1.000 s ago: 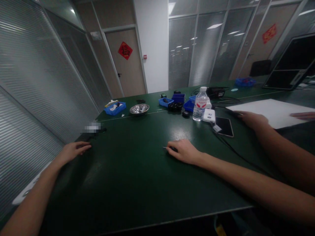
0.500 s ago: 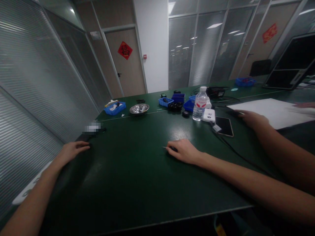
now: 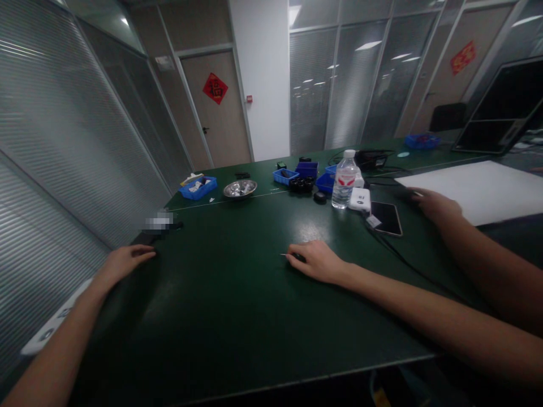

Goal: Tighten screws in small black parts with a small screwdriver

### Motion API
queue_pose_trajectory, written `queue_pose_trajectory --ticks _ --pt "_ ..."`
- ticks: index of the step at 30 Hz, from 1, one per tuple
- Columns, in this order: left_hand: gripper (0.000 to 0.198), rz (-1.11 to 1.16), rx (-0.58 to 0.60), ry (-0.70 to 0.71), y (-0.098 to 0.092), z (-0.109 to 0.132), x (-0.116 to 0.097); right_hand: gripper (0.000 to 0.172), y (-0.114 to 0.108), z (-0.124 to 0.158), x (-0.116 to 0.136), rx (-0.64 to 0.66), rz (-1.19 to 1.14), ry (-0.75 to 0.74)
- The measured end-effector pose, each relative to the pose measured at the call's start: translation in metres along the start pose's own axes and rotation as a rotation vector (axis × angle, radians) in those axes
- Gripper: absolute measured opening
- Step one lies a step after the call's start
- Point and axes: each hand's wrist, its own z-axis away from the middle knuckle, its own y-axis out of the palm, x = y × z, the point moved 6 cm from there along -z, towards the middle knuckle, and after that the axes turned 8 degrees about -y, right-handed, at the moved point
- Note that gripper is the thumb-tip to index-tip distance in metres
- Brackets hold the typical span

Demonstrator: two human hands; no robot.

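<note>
Head view shows the right hand point(image 3: 316, 261) closed round a dark-handled tool point(image 3: 299, 257) whose thin tip could scratch the worktop point(image 3: 220, 316) if dragged, while the left hand's point(image 3: 124, 263) grip is unclear.

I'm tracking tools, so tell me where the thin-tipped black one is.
In the head view, just right of centre, the thin-tipped black tool is in the right hand at the green table, below and left of the water bottle.
</note>
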Motion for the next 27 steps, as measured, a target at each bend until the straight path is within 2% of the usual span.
queue_pose_trajectory --ticks 10,27 --pt "0.063 0.019 0.007 -0.012 0.003 -0.001 -0.002 0.031 -0.001 -0.001 0.002 0.011 -0.01 0.01" --pt "0.064 0.025 -0.035 0.0 0.002 0.01 -0.017 0.032 0.0 -0.001 0.001 0.03 -0.013 0.013"
